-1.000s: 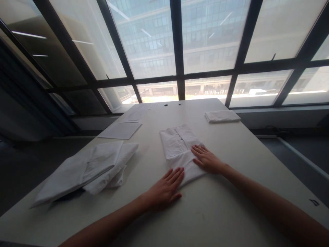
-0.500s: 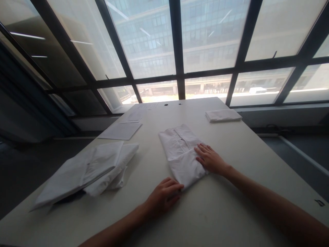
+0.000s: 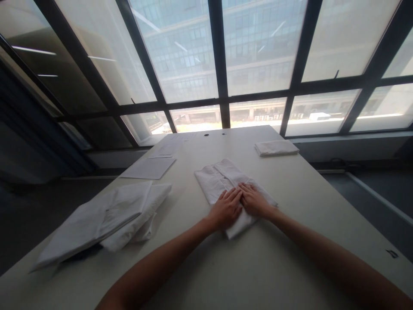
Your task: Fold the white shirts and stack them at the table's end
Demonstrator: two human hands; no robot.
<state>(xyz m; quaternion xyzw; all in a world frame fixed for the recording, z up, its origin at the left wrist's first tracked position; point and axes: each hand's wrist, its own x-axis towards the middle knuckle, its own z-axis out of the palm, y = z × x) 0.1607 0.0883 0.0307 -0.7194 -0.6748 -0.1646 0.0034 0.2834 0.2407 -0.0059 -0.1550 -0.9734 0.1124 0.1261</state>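
A white shirt (image 3: 222, 183) lies folded into a neat oblong at the middle of the table (image 3: 290, 258), its button placket facing up and running toward 11 o'clock. The left hand (image 3: 226, 209) and right hand (image 3: 254, 201) rest flat on its near half, fingers spread and touching side by side, pressing rather than gripping. A looser heap of cloth (image 3: 106, 219) sits at 9 o'clock, well apart.

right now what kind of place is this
Probably an office or meeting room in a city building. A long pale table stands against floor-to-ceiling windows that face another glass block. Paper sheets lie on it, and both hands press a folded white shirt, with more white garments beside it.
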